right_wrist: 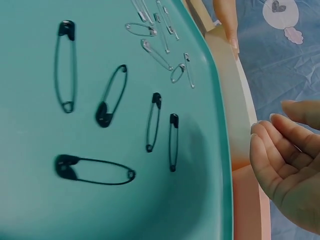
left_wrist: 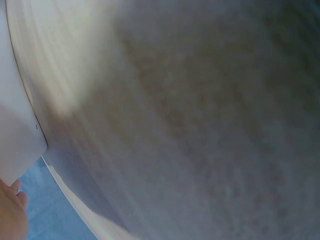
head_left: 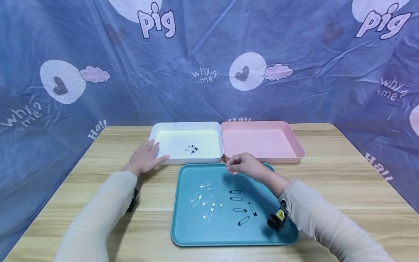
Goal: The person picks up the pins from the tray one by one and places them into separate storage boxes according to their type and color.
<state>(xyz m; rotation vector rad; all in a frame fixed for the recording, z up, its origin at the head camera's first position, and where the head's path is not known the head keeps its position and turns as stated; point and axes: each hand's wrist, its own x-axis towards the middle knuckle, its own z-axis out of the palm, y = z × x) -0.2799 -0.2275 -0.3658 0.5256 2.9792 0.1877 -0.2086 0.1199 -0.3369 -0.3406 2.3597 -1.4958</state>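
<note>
My left hand (head_left: pixel 144 157) rests with spread fingers against the left side of the white tray (head_left: pixel 206 160). Its fingers also show at the lower left of the left wrist view. My right hand (head_left: pixel 243 165) hovers over the far edge of the teal tray (head_left: pixel 229 236), fingers loosely bent. In the right wrist view no item shows between its thumb and fingers. Several black safety pins (head_left: pixel 239 210) lie on the teal tray's right half. Several silver safety pins (head_left: pixel 207 200) are scattered on its left half. A small cluster of black safety pins (head_left: pixel 191 149) lies inside the white tray.
A pink tray (head_left: pixel 296 160) stands right of the white one, their sides touching. Both sit behind the teal tray on a wood-grain table (head_left: pixel 343 174). A blue printed cloth (head_left: pixel 209 98) hangs behind the table.
</note>
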